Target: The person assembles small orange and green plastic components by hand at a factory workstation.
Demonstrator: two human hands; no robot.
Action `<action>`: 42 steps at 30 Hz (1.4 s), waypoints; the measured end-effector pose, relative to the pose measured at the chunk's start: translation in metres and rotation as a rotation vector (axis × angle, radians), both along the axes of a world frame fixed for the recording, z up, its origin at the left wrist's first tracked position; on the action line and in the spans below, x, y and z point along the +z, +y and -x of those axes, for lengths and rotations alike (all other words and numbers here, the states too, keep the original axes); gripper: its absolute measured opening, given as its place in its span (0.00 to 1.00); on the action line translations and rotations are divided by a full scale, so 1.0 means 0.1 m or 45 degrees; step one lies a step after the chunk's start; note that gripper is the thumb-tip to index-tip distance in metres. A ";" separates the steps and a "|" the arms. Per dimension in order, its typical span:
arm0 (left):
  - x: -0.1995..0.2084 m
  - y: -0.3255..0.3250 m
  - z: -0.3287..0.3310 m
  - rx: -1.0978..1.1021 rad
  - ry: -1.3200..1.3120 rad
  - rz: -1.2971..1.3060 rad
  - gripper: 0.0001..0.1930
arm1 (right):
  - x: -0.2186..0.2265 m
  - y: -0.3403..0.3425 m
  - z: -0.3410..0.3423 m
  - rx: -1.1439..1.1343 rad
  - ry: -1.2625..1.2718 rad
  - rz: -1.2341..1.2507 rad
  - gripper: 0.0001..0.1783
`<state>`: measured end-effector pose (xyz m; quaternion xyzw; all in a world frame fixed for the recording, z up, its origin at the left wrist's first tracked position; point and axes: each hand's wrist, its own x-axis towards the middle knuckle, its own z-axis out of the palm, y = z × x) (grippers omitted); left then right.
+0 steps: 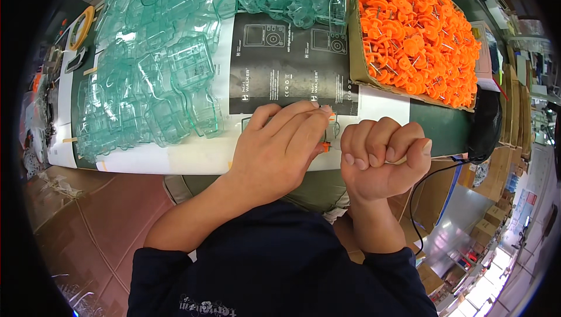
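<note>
The left hand [274, 150] pinches a small orange part [326, 145] at the surface [175, 156] edge, just left of the right hand [383, 159], fisted with nothing visible inside, clear shells [158, 77] beyond.

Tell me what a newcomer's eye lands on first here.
The cardboard box heaped with bright orange plastic parts at upper right stands out most. A sprawl of clear green-tinted plastic shells covers the upper left. In the middle, the left hand and right hand pinch something small and orange.
</note>
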<state>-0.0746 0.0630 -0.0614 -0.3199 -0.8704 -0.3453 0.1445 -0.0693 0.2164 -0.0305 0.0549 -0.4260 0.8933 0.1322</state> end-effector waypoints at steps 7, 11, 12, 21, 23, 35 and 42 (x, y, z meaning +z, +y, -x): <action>-0.02 -0.01 0.03 0.006 0.035 -0.007 0.22 | 0.00 -0.08 0.07 0.025 -0.068 -0.154 0.24; 0.02 -0.01 0.03 -0.027 0.030 0.031 0.22 | 0.03 -0.03 0.08 0.070 -0.146 -0.115 0.24; 0.03 -0.02 0.03 -0.047 -0.006 0.057 0.22 | 0.03 -0.01 0.10 0.098 -0.188 0.006 0.24; 0.52 -0.08 0.11 -0.145 0.159 0.330 0.17 | -0.29 0.67 0.05 0.441 -0.011 0.735 0.23; 0.81 -0.11 0.51 -0.139 0.150 0.261 0.21 | -0.41 0.72 0.01 0.536 0.009 0.847 0.23; 0.47 -0.76 3.51 0.376 0.837 0.546 0.23 | -0.45 0.64 0.10 0.703 0.008 0.912 0.22; 1.45 -0.75 2.01 -0.129 0.022 0.516 0.22 | -0.45 0.68 0.09 0.687 -0.036 0.888 0.22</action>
